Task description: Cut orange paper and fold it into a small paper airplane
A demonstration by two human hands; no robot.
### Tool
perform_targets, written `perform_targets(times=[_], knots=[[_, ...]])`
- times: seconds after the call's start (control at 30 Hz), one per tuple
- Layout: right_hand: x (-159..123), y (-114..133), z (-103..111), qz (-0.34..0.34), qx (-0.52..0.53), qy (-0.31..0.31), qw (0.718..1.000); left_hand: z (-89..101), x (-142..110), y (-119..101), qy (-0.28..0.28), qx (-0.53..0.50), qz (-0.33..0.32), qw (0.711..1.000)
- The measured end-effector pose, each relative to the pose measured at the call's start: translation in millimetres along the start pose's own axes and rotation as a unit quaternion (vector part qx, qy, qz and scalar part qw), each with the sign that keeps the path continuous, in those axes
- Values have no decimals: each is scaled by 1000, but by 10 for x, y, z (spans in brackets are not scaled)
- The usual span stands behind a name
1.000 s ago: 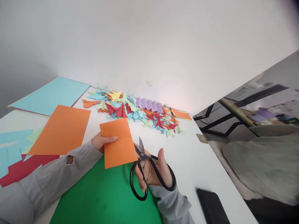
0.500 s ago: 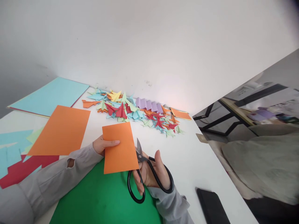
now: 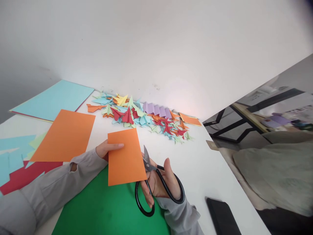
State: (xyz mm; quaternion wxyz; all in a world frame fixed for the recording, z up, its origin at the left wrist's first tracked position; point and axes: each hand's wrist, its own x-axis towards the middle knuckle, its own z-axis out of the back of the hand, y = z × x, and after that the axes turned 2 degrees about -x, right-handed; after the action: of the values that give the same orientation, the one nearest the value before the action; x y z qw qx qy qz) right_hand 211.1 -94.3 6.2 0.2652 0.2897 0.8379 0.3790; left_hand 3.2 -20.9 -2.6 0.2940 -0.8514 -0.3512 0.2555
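My left hand (image 3: 107, 149) pinches an orange sheet of paper (image 3: 126, 163) by its left edge, thumb on top and the other fingers hidden behind. The sheet is held up over a green mat (image 3: 97, 202). At its right edge my right hand (image 3: 158, 179) holds black-handled scissors (image 3: 148, 165), fingers through the loops. The blades are spread apart, with one blade pointing up beside the sheet's right edge and the other hidden behind the paper. A larger orange sheet (image 3: 65, 137) lies on the table left of my left hand.
Many small folded paper pieces (image 3: 127, 114) lie heaped along the wall, with a purple pleated strip (image 3: 156, 109) among them. Light-blue sheets (image 3: 56, 99) are stacked at the back left. Red paper (image 3: 22, 178) lies at the left. A black flat object (image 3: 222, 215) rests at the front right.
The scissors and my right hand have shifted slightly right and down. The held orange sheet tilts a little more toward me. The view has moved slightly; both hands keep their hold.
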Motion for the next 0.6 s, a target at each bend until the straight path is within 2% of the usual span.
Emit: perform_targets(times=[0.07, 0.13, 0.3, 0.47, 0.6], knots=[[-1, 1, -1, -4, -1, -9, 1000, -8, 4, -2, 21, 3, 8, 1000], [2, 0, 10, 0, 4, -14, 1000, -9, 13, 1, 17, 1, 11, 1000], [12, 3, 56, 27, 38, 4, 999, -5, 28, 23, -55, -11, -2, 998], [19, 9, 60, 41, 37, -21, 998, 8, 54, 71, -135, -19, -27, 990], [22, -5, 54, 29, 19, -42, 999, 43, 70, 86, -126, -4, -27, 992]])
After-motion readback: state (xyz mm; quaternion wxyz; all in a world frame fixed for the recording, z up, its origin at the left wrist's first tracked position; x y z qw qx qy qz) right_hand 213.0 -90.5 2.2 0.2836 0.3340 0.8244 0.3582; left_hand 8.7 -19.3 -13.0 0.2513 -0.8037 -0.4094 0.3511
